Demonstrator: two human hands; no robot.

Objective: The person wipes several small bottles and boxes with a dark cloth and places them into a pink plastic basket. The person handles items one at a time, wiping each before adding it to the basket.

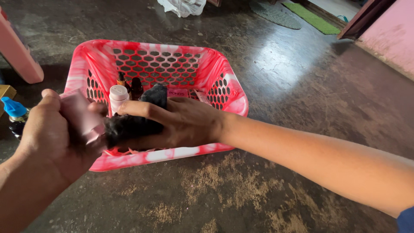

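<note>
A red and white plastic basket (224, 92) with honeycomb holes stands on the dark floor. My left hand (49, 133) is closed around a pale pink object (84, 116), blurred, at the basket's near left corner. My right hand (183, 123) reaches across the basket's front and grips a clump of dark hair (127, 127) that runs from the pink object. Inside the basket stand a white bottle (118, 97), two small dark bottles (136, 87), a dark cloth-like lump (156, 95) and a pink packet (177, 92).
A blue-capped dark bottle (15, 114) and a yellowish box (6, 92) sit at the left edge. A pink furniture leg (17, 54) stands at the far left. A white bag (183, 6), a grey mat (276, 15) and a green mat (312, 18) lie farther back.
</note>
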